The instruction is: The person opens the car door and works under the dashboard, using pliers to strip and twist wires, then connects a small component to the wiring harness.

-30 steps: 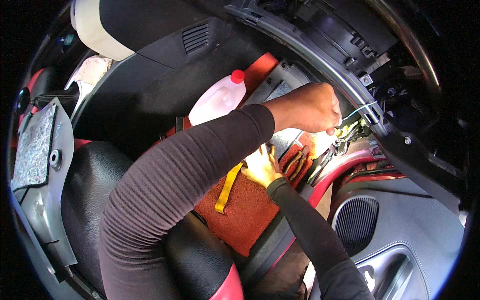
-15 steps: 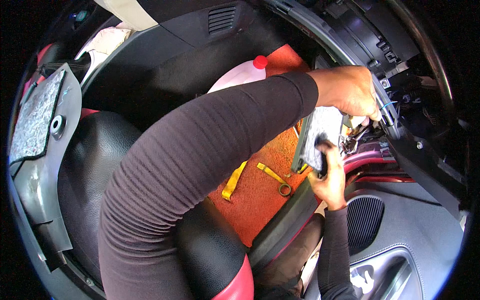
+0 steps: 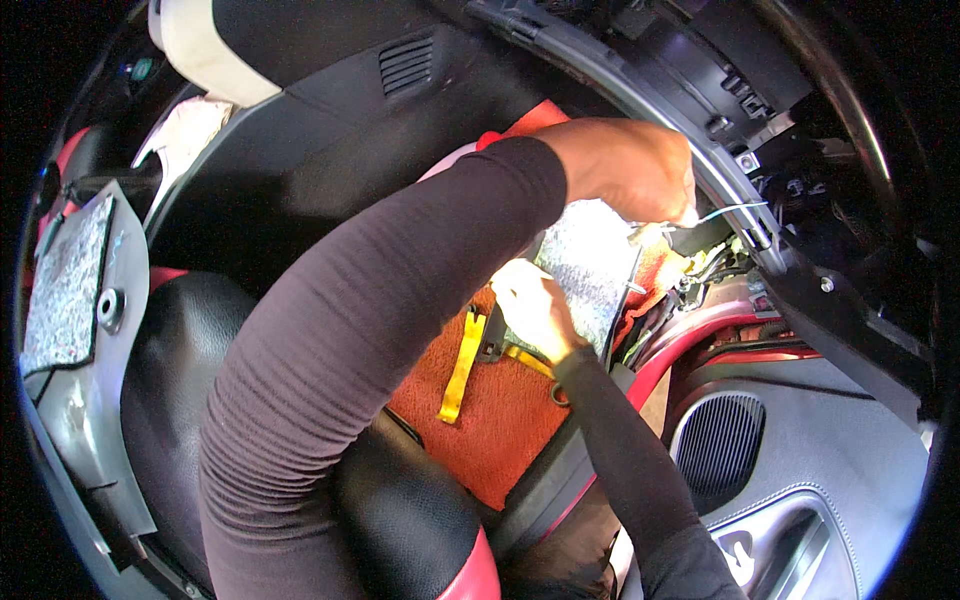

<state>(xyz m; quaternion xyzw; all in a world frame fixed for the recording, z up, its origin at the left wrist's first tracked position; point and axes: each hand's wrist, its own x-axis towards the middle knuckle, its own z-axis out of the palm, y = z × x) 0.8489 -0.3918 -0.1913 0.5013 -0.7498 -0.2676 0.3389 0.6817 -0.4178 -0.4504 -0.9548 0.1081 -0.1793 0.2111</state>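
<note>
My left hand (image 3: 640, 170) reaches across, high over the footwell, with its fingers closed. At its fingertips is a thin pale-blue wire (image 3: 735, 208) running right toward the dashboard's edge. Below that hand lies a dark panel backed with grey speckled felt (image 3: 590, 265), brightly lit and tilted over the footwell. My right hand (image 3: 535, 308) is closed at the panel's near left edge; glare washes out its fingers. Beneath it are a yellow strap (image 3: 462, 370) and a shorter yellow piece (image 3: 528, 362) beside a small ring (image 3: 560, 396), on the orange-red carpet (image 3: 480, 455).
Loose wiring (image 3: 705, 270) shows beside the red door sill. The door panel (image 3: 820, 440) with a round speaker grille stands at the right. A black and red seat (image 3: 400, 500) is at the near side. Another felt-backed trim piece (image 3: 70, 290) rests at the left.
The felt-backed panel has swung left and turned more toward me. My right hand has moved left with it, and my left hand has shifted left, drawing the wire out longer.
</note>
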